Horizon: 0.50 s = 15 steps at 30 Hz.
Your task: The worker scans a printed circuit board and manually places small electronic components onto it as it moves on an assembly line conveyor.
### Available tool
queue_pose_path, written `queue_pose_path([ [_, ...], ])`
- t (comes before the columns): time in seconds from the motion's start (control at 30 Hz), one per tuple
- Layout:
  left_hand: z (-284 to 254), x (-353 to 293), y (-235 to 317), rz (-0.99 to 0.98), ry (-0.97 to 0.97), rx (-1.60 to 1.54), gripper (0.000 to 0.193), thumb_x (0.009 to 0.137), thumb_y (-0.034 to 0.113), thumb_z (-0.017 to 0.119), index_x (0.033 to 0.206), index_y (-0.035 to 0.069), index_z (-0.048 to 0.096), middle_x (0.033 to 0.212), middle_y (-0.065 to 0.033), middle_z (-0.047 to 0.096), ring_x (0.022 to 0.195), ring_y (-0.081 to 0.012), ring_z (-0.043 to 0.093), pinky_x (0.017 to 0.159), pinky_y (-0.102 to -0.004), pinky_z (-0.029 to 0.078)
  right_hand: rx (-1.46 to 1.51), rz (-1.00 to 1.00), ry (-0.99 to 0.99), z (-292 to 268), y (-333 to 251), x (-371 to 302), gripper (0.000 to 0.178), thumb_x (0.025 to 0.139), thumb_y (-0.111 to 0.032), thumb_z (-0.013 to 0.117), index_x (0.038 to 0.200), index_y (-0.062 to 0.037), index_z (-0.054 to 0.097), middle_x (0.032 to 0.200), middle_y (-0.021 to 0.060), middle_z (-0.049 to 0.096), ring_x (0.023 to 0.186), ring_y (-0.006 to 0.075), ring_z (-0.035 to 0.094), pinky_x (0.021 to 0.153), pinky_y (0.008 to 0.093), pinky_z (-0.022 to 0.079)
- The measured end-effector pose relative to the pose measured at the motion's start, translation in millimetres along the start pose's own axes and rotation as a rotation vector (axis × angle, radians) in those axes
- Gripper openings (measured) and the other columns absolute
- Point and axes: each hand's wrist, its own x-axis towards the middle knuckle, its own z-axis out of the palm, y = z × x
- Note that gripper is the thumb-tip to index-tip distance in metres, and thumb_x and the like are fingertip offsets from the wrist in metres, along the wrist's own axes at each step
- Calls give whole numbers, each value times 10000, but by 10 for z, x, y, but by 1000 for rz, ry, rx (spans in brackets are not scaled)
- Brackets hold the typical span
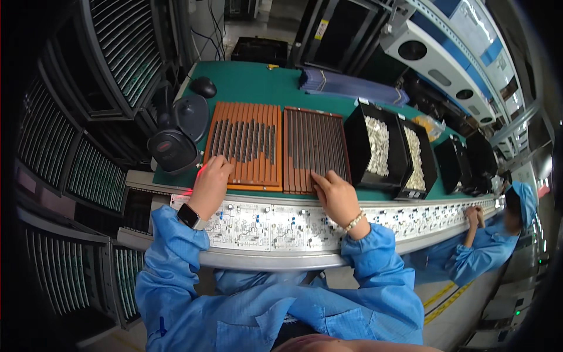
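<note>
My left hand [216, 175], a watch at its wrist, is by the near left corner of the orange grooved tray [262, 176]. Its fingers are bent and drawn together; what they hold, if anything, is hidden. Small dark parts [243, 138] fill the middle of that tray's grooves. My right hand [335, 192], wearing a beaded bracelet, reaches to the near part of the brown grooved tray [298, 183], where dark parts [316, 141] line the channels. Thumb and index finger are close together at the grooves. Below both hands, white circuit boards [252, 227] with mounted components lie along the rail.
Black bins [392, 180] of small pale parts stand right of the trays. A scanner on a stand [173, 149] and a black mouse [203, 87] are at left. Blue-purple sleeves [352, 87] lie behind. Board racks [126, 53] flank the left; another person [484, 243] works at far right.
</note>
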Motion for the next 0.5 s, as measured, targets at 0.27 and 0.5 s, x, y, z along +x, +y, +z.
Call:
queue_pose_path([
  [0.27, 11, -23, -37, -26, -24, -92, 192, 878, -64, 564, 1056, -67, 634, 990, -159, 566, 956, -333, 598, 832, -381, 502, -15, -21, 64, 64, 67, 57, 117, 830, -102, 711, 941, -71, 733, 802, 60, 604, 734, 258, 599, 697, 372, 456],
  [0.5, 25, -87, 80, -15, 51, -102, 130, 904, -29, 581, 1022, -63, 623, 1007, -148, 563, 954, -330, 600, 840, -375, 506, -54, -109, 93, 47, 59, 22, 49, 810, -139, 727, 824, -94, 713, 747, 39, 595, 730, 220, 597, 711, 346, 432],
])
